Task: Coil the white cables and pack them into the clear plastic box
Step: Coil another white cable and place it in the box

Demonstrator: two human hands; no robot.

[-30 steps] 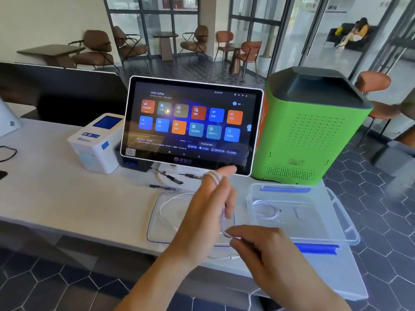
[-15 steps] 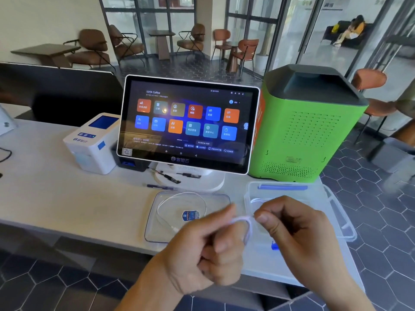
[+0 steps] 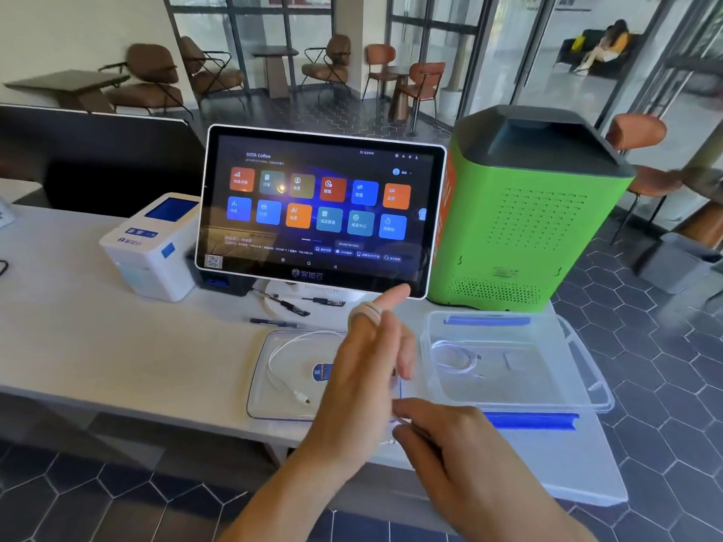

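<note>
Spanning the scene: a white tabletop (image 3: 78,346) with everything below resting on it.
Green machine: a tall green plastic box with a dark grey top (image 3: 524,213), at the far right of the tabletop, just beside the screen.
Screen: a white-framed touchscreen terminal (image 3: 321,209), tilted back, showing coloured app tiles.
Clear plastic box: a shallow transparent box with blue clips (image 3: 547,385), in front of the green machine — one coiled white cable (image 3: 454,357) already lies inside it.
Printer: a small white receipt printer with a blue panel (image 3: 152,244), left of the screen.
Lid: a clear flat plastic lid (image 3: 270,400), left of the box; a loose white cable with a plug end (image 3: 281,357) lies curved on it.
Left hand (image 3: 364,377): raised above the lid, fingers (image 3: 395,299) extended, with a thin white cable looped (image 3: 365,311) around them.
Right hand (image 3: 461,459): lower, near the tabletop edge — its fingers pinch the trailing end of that cable.
</note>
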